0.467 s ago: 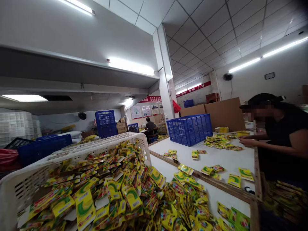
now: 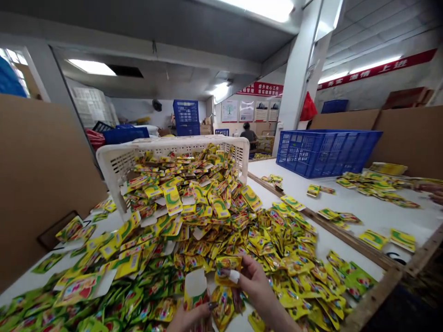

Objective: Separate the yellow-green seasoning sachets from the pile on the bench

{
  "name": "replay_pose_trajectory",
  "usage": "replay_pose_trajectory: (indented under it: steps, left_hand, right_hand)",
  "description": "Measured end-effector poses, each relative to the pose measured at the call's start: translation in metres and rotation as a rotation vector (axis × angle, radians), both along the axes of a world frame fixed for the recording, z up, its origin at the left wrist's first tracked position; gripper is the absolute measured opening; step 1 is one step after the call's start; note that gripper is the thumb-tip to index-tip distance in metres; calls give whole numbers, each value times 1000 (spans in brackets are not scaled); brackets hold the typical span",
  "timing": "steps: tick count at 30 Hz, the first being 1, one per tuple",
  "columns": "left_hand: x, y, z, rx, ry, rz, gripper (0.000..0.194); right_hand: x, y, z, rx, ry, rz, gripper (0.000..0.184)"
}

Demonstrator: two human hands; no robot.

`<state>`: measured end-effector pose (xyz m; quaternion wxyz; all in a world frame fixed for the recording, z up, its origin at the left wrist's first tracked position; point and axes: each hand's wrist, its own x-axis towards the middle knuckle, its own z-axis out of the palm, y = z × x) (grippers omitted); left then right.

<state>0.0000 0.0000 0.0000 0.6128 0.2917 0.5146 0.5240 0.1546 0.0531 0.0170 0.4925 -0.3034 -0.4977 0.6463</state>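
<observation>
My left hand (image 2: 189,319) is at the bottom edge, closed around a small cardboard box (image 2: 195,282) with its white flap up. To its right, my right hand (image 2: 259,287) pinches a yellow sachet (image 2: 228,263) between thumb and fingers; a white wrap covers the thumb tip. The sachet is beside the box's top, apart from it. Under and around both hands lie heaped yellow sachets (image 2: 290,263), with green sachets (image 2: 128,295) to the left. Flat yellow boxes (image 2: 173,199) spill toward me from a tipped white plastic crate (image 2: 244,147).
A blue crate (image 2: 328,154) stands on the table at the right, behind a wooden ledge (image 2: 332,233). Cardboard sheets (image 2: 41,170) rise at the left. A co-worker's hand (image 2: 434,189) shows at the right edge; another person (image 2: 248,133) sits far back.
The view has swung down and to the right edge's co-worker mostly dropped out. Both my hands have come into view, holding a box and a sachet.
</observation>
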Motion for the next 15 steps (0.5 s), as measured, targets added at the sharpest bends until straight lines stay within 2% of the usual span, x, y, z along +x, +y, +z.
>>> replay_pose_trajectory:
  steps: [4, 8, 11, 13, 15]
  left_hand:
    - [4, 3, -11, 109, 39, -286, 42]
    - [3, -1, -16, 83, 50, -384, 46]
    - [7, -2, -20, 83, 194, -494, 26]
    - [11, -2, -22, 81, 297, -520, 17]
    - [13, -3, -19, 52, 333, -529, 15]
  right_hand:
    - [-1, -5, 19, 55, -99, 133, 25]
    - [2, -3, 26, 393, -466, 158, 4]
    - [9, -8, 35, 601, -770, 294, 29]
    - [13, -14, 41, 662, -919, 375, 34]
    - [17, -20, 44, 643, -959, 405, 34]
